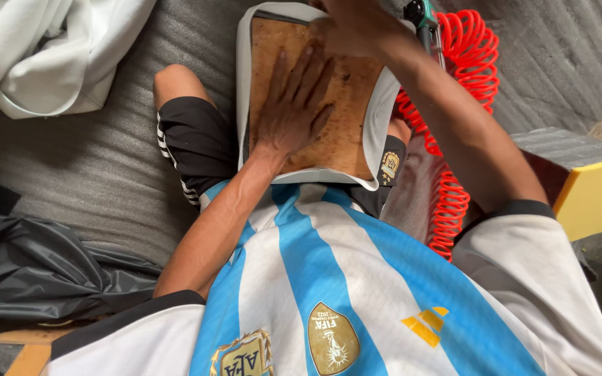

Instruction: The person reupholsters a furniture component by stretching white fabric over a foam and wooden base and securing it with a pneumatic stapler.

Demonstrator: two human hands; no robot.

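A brown board wrapped at its edges in white covering rests on my lap. My left hand lies flat on the brown face with its fingers spread, pressing it down. At the board's far top edge my right hand is closed over the white covering. A green-tipped tool on a red coiled hose sits just right of that hand; whether the hand holds it is hidden.
White fabric lies heaped at the top left on grey foam sheeting. Black plastic is bunched at the left. A grey-topped block with a yellow side stands at the right.
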